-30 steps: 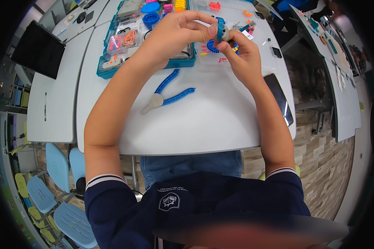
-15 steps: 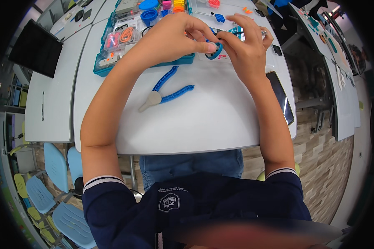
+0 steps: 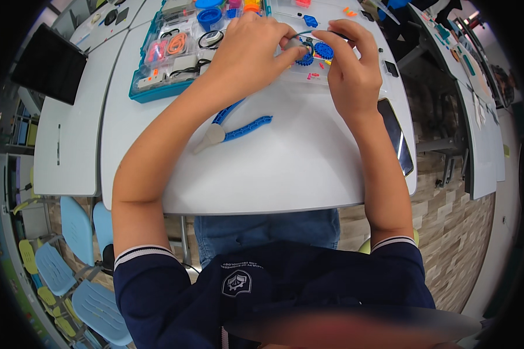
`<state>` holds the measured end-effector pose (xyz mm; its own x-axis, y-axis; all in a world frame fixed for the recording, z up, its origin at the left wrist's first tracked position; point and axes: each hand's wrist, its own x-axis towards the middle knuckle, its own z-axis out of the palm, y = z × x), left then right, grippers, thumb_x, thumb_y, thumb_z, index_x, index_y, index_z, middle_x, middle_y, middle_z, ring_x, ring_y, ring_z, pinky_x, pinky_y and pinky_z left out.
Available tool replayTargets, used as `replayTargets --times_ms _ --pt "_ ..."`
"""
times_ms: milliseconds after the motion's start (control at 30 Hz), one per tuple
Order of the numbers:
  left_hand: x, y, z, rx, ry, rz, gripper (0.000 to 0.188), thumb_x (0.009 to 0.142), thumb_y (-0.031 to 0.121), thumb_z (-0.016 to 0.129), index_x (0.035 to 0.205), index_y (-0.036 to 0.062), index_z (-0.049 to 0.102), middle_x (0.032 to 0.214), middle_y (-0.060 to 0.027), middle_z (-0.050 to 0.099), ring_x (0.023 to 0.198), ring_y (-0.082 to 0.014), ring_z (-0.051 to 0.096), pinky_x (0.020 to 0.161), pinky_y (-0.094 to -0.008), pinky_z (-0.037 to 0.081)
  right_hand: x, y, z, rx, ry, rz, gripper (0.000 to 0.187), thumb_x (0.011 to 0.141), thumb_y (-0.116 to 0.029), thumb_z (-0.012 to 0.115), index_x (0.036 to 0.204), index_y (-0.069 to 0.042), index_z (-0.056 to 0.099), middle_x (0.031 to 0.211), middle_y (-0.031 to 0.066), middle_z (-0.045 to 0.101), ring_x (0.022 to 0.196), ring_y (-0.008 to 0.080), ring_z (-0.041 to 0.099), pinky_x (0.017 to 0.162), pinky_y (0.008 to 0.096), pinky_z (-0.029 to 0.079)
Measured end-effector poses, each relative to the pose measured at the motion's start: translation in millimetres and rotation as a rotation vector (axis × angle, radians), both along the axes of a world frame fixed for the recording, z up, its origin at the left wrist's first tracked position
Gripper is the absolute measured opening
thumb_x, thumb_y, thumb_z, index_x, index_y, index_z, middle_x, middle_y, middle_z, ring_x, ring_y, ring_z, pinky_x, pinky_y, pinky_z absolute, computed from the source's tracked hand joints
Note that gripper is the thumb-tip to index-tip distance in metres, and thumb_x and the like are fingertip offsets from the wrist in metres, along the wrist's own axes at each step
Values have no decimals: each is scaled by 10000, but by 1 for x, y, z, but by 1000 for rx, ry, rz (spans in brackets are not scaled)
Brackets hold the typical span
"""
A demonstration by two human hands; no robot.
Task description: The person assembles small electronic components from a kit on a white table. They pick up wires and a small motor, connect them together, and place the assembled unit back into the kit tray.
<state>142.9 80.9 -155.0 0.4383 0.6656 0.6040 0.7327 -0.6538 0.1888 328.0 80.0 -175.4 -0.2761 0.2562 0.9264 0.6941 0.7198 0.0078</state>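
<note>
A person's two bare hands are working over a white desk (image 3: 273,168), above a scatter of small coloured parts. The left hand (image 3: 253,55) is pinching a small rounded grey piece (image 3: 295,44) between thumb and fingers, which are partly hiding its shape. The right hand (image 3: 355,72) is curving just beside it, thumb and forefinger slightly apart. One thin dark strip (image 3: 304,33) is running between the two hands; whether the right fingers are gripping it, the view is not showing clearly.

The step in hand seems to be a fine adjustment of strip against grey piece, and the next move is probably calling for a steady left pinch and careful right fingertips.

Counting the rest: two blue toothed wheels (image 3: 324,50) are lying by the left fingertips, one partly covered. One blue square piece (image 3: 310,21) is lying farther off. One pair of blue-handled cutters (image 3: 247,129) is resting open nearer the person, partly behind the left forearm. One phone (image 3: 397,139) is lying beside the right forearm. One teal parts box (image 3: 151,94) is standing at left, holding one orange cable coil (image 3: 176,43) and one blue cup (image 3: 210,20). Pink bits (image 3: 313,75) are lying too small for sure counting.
</note>
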Motion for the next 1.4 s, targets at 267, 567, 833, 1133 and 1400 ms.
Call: replayTargets --times_ms 267,567,833,1133,1400 --pt "-3 11 0 -60 -219 94 389 870 357 654 1040 7 670 877 -76 660 902 -200 577 838 -328 443 -8 -4 -1 -348 290 152 119 873 -49 642 985 -8 651 819 85 613 650 139 608 572 251 502" --pt "0 16 -8 -562 -806 -91 396 906 352 624 1111 15 657 973 -44 657 930 -109 576 823 -262 442 -9 -9 -2 -920 652 544 173 892 -129 660 997 7 634 824 59 643 648 76 570 537 207 440" --pt "1 10 0 -790 -901 -155 380 908 327 627 1137 24 649 947 -4 620 905 -84 506 838 -242 384 -3 1 -2 -1016 792 687 178 894 -103 650 975 23 556 885 109 665 722 111 605 620 227 468" --pt "6 0 8 -999 -1051 -381 264 903 264 622 1025 43 699 908 26 640 804 -50 488 770 -219 412 2 5 -5 -1025 722 723 124 884 -54 651 953 -10 557 882 101 658 750 115 602 649 239 467" --pt "5 1 8 -1009 -1018 -399 257 899 261 610 1008 47 701 898 24 637 764 -48 476 761 -222 410 0 5 -3 -937 783 750 164 854 -18 673 973 -7 560 857 81 652 763 117 612 639 237 473"
